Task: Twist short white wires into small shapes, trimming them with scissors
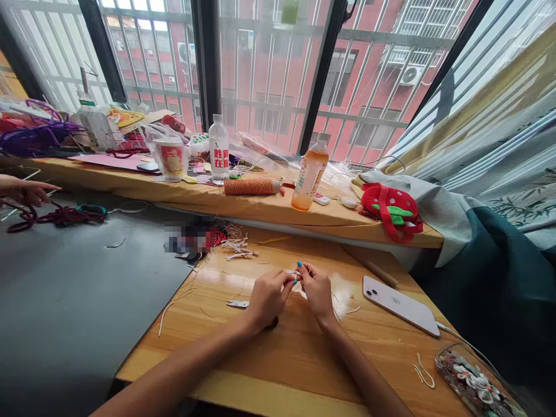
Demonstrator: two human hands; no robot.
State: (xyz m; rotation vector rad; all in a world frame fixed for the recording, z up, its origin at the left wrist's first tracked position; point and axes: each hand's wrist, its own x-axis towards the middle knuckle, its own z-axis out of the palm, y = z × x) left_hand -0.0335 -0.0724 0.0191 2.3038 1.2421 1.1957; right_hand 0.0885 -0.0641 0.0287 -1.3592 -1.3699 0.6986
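My left hand [266,296] and my right hand [318,291] meet over the wooden table [278,365], each with thumb and fingers pinched together. Between the fingertips shows a short piece of white cord [292,272], with thin thread near it; the fingers cover much of it. Under my left hand lie small scissors [238,303], blades pointing left and mostly hidden. A loose pile of short white cord pieces [238,250] rests beyond my left hand. Right of my right hand is a small cord offcut [354,310].
A pale phone [400,306] with a cable and a decorated case [475,376] lie at right. The cloth-covered sill holds a thread spool [249,186], bottles [309,176], a cup [170,159] and a red pouch [391,207]. Another person's hand [24,190] is at far left near dark red yarn [65,215].
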